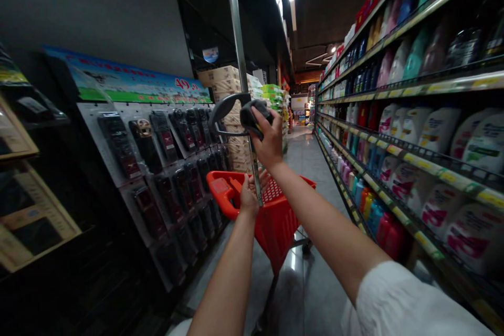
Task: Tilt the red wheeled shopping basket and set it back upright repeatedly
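I stand in a shop aisle behind a red plastic shopping cart (275,220). A long metal pole (240,63) rises from the cart area up past the top of the view. My left hand (249,195) is closed around the pole low down, just above the cart. My right hand (268,139) is raised higher and grips a dark object with a curved grey handle (224,107) next to the pole; I cannot make out what it is.
On the left hangs a display board (165,168) of dark packaged goods under a blue-green sign. Shelves (413,168) of bottles and refill pouches line the right side. Stacked cardboard boxes (222,79) stand ahead. The grey tiled aisle (307,157) runs forward.
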The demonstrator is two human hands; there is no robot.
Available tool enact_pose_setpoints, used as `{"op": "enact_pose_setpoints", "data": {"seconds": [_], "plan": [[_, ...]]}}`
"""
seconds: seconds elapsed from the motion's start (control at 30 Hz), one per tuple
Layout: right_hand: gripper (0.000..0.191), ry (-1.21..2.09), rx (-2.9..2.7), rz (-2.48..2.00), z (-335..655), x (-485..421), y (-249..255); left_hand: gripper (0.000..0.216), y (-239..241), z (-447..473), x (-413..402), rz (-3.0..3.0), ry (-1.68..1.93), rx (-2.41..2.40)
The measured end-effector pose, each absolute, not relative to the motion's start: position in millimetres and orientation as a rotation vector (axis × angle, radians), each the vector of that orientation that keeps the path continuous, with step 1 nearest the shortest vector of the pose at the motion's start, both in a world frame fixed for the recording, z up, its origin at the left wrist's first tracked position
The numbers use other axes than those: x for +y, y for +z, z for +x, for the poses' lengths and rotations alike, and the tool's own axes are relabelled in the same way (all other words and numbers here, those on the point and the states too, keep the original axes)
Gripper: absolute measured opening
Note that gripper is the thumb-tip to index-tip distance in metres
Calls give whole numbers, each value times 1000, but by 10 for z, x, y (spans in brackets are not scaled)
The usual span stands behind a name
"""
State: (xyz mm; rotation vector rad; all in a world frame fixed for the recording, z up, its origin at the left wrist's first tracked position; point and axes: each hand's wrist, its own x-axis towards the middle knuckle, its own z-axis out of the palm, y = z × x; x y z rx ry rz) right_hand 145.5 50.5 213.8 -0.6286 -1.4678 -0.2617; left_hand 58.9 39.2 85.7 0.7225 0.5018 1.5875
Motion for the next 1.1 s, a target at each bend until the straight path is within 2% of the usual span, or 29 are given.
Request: {"op": "enact_pose_setpoints", "data": {"seconds": [0.23, 0.47, 0.6, 0.73, 0.9, 1.0, 1.1], "plan": [[40, -399, -1694, -569, 1517, 403, 2225, 41, 833, 557, 389, 707, 1574, 493], [50, -464, -1623, -544, 1430, 509, 2787, 45, 813, 570, 372, 738, 1567, 483], [48, -624, -1845, -451, 1295, 293, 2748, 48, 836, 553, 361, 744, 1545, 503], [50, -732, -2078, -332, 1408, 219, 2529, 49, 848, 527, 344, 761, 1537, 504], [42, -578, -2035, -444, 1741, 456, 2090, 53, 839, 531, 341, 789, 1550, 490], [41, -440, -1985, -549, 1849, 511, 1567, 59, 823, 547, 368, 779, 1574, 482], [47, -284, -1993, -655, 1869, 411, 812, 70, 814, 552, 368, 785, 1608, 450]]}}
